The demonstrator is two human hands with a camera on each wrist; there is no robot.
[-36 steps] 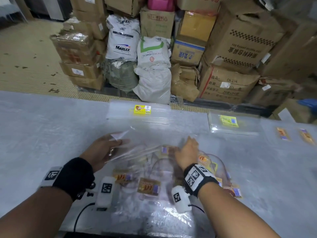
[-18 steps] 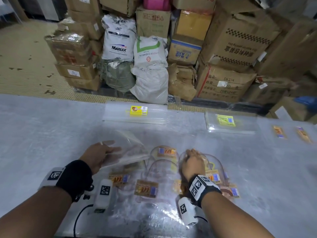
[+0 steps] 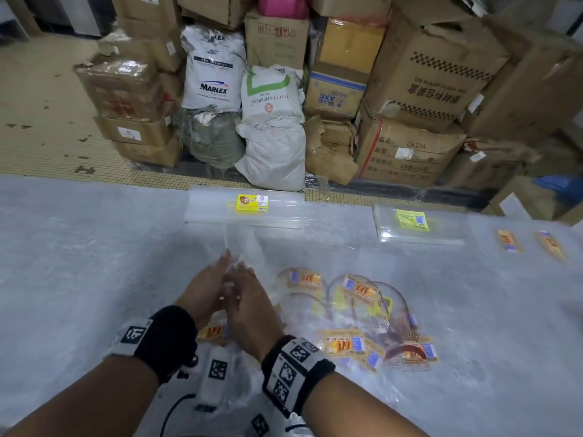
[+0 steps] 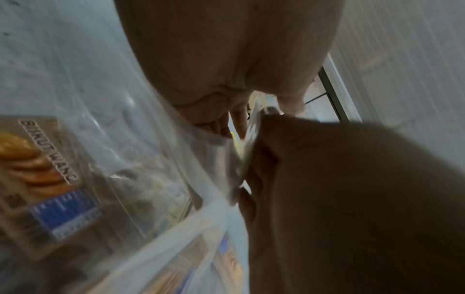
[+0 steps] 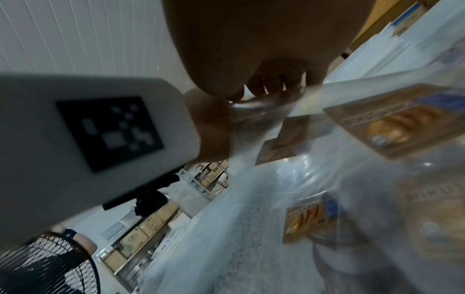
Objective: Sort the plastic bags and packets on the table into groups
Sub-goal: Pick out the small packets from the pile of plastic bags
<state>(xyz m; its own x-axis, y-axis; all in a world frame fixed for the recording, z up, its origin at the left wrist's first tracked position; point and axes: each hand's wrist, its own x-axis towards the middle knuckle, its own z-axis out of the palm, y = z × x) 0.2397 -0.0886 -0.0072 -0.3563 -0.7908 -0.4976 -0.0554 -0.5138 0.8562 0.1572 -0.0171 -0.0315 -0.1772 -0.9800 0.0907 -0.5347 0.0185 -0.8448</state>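
Observation:
In the head view my left hand [image 3: 206, 287] and right hand [image 3: 249, 299] meet palm to palm over the table's near middle. Between them they hold a clear plastic bag [image 3: 243, 246] that sticks up past the fingertips. The left wrist view shows the clear bag [image 4: 242, 155] pinched between my left hand [image 4: 226, 59] and the curled right fingers [image 4: 256, 179]. In the right wrist view my right hand [image 5: 251, 39] curls over the same bag [image 5: 264, 111]. A loose pile of clear packets with brown biscuit labels [image 3: 350, 326] lies just right of the hands.
A flat stack of clear bags with a yellow label [image 3: 250, 204] lies at the table's far edge, another stack [image 3: 413, 220] to its right. Two labelled packets [image 3: 508, 241] lie far right. Cardboard boxes and white sacks [image 3: 271, 127] stand beyond the grey table [image 3: 79, 263].
My left hand has lifted a clear bag off the pile. My right hand has left the labelled packets and moved left to join it on that bag.

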